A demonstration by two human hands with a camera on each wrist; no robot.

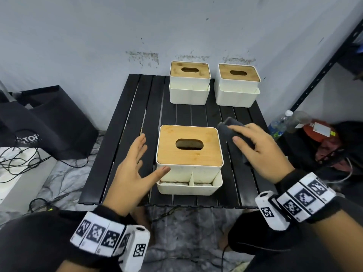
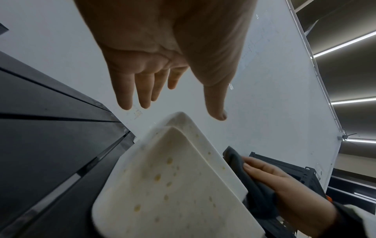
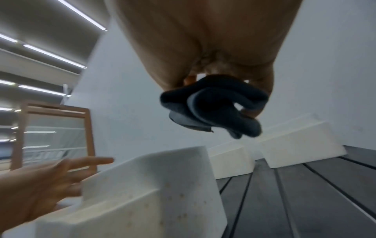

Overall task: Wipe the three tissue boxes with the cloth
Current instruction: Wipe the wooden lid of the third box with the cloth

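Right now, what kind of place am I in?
Probably a storage or work room: a black slatted folding table, a black metal shelving rack, loose cables on the marble-patterned floor, and a scuffed grey wall.

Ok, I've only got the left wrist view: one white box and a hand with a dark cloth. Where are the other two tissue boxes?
Observer: At the table's far edge, side by side: far left box, far right box.
Operator: Is the cloth on the near box's lid?
Observer: No. The right hand holds the cloth beside the near box, on its right; the wooden lid is bare.
Operator: Is the left hand steadying it?
Observer: The left hand is open, with its thumb tip at the front left corner. I cannot tell whether it touches.
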